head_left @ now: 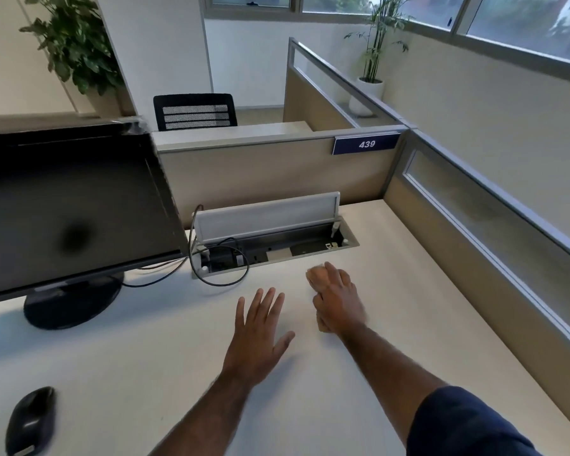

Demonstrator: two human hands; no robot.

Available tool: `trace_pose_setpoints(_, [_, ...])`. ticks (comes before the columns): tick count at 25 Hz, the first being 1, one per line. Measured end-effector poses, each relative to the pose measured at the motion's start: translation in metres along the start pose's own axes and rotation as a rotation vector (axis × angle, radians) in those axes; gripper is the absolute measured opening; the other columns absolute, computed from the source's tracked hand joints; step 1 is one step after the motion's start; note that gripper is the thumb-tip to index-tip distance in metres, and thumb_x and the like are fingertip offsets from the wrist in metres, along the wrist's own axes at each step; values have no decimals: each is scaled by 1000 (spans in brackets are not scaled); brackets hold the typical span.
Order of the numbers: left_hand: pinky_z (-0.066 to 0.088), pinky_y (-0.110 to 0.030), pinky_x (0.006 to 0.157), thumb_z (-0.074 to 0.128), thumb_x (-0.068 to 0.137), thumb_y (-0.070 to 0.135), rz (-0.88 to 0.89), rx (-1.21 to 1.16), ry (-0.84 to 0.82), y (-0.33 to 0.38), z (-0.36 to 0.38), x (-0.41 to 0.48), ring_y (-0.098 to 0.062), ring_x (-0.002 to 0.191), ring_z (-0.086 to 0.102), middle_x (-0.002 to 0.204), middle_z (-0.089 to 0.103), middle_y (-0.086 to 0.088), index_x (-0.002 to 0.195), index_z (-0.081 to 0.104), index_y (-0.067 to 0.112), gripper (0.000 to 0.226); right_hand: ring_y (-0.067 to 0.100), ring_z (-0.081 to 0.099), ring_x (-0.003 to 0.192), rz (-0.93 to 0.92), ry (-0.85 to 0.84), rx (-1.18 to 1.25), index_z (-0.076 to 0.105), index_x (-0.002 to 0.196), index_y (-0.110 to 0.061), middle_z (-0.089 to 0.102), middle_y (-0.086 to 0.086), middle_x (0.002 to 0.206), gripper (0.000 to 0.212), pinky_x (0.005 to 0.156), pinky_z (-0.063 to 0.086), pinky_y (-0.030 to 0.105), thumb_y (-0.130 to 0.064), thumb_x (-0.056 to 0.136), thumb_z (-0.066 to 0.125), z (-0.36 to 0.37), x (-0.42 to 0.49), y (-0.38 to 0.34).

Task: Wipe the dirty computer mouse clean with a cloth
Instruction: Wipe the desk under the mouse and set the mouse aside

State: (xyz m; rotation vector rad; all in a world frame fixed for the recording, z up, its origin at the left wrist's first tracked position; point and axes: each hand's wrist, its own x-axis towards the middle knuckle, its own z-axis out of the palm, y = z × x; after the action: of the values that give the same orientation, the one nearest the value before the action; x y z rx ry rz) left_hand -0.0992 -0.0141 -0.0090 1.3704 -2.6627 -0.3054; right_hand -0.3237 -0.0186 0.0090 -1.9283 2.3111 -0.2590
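On the pale desk (pixel 359 373), head view: the mouse (pixel 30 419) sits at the near-left corner, well apart from both hands. It's dark, black/charcoal w/ a rounded, humped back, long axis running roughly away from the viewer, a lighter grey strip near its near end; the surface is blurred, so any dirt on it can't be made out. No cord visible on it. Right hand (pixel 338 299) is further out on the desk, right of centre, palm down, fingers curled over a tan/beige cloth (pixel 316 276); the cloth bunches out past the fingertips at the far end and a bit pokes out near the wrist, so the hand is pressed onto it and gripping it vs. the desktop. Left hand (pixel 260 327) lies just beside the right, to its left, flat w/ fingers spread wide and thumb out, holding nothing; whether the palm touches the desk or hovers just above it can't be told. A dark blue sleeve (pixel 468 422) covers the right upper arm. Behind the hands, an open cable tray (pixel 270 238) w/ its lid tipped up, black cables looping out of it toward the black monitor (pixel 69 209) at left, which stands on a round base.
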Motion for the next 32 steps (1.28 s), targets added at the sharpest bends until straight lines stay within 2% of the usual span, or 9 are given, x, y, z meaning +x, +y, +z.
trace_pose_setpoints(4, [-15, -51, 126, 3, 98, 69, 5, 52, -37, 16, 8, 41, -20, 160, -11, 175, -1, 2, 166, 3, 28, 79, 38, 15, 154, -15, -48, -17, 28, 159, -34, 8, 9, 172, 60, 118, 34, 50, -23, 104, 52, 8, 28, 17])
trace_pose_setpoints(7, [-17, -51, 125, 1, 98, 66, 19, 82, -59, 26, 15, 67, -22, 161, -9, 175, 1, 0, 166, 4, 26, 79, 40, 10, 156, -39, -71, 7, 25, 161, -33, 3, 10, 173, 64, 119, 30, 51, -24, 105, 53, 15, 43, 26])
trace_pose_setpoints(10, [-15, -52, 126, -4, 99, 60, 33, 139, -80, 33, 24, 92, -24, 161, -9, 175, 1, -2, 166, 3, 22, 78, 40, -1, 157, -80, -104, 10, 16, 163, -33, -3, 9, 173, 73, 121, 23, 55, -36, 104, 58, 25, 52, 34])
trace_pose_setpoints(11, [-14, -52, 126, -4, 100, 58, 39, 154, -80, 36, 26, 98, -23, 161, -9, 175, 0, -3, 166, 2, 20, 76, 37, -7, 157, -91, -114, 17, 11, 163, -32, -5, 8, 173, 74, 123, 19, 56, -40, 105, 54, 28, 53, 35])
trace_pose_setpoints(15, [-16, -45, 127, -2, 100, 56, 43, 25, -62, 47, 35, 119, -17, 159, -16, 174, -11, 0, 165, -7, 18, 75, 21, -28, 152, -63, -116, 57, -10, 163, -32, -19, -3, 171, 63, 124, -11, 50, -53, 107, 10, 35, 56, 44])
trace_pose_setpoints(20, [-16, -43, 127, 22, 108, 57, 24, -100, -162, 53, 53, 125, -17, 157, -25, 169, -27, 3, 163, -18, 20, 78, 18, -24, 154, -117, -189, 4, -10, 164, -30, -19, -5, 170, 64, 124, -13, 53, -53, 105, 5, 34, 51, 57])
trace_pose_setpoints(26, [-17, -47, 126, 14, 100, 72, 32, 15, -248, 42, 44, 108, -21, 157, -24, 172, -21, 0, 163, -14, 24, 84, 24, -24, 154, -121, -275, -81, -12, 163, -25, -22, 1, 170, 77, 123, -5, 61, -67, 101, 4, 30, 51, 54])
trace_pose_setpoints(30, [-17, -46, 126, 18, 104, 69, -39, 42, -218, 13, 34, 68, -20, 157, -24, 173, -20, -1, 164, -11, 20, 83, 32, -20, 155, -116, -152, -155, -12, 163, -24, -20, 7, 171, 83, 124, -3, 62, -73, 97, 0, 29, 42, 42])
trace_pose_setpoints(32, [-17, -46, 126, 20, 104, 68, -102, 35, -189, -8, 30, 42, -19, 158, -23, 172, -21, 0, 165, -12, 20, 83, 29, -20, 155, -123, -47, -144, -6, 164, -26, -13, 6, 172, 83, 124, -10, 56, -74, 98, 8, 35, 28, 33])
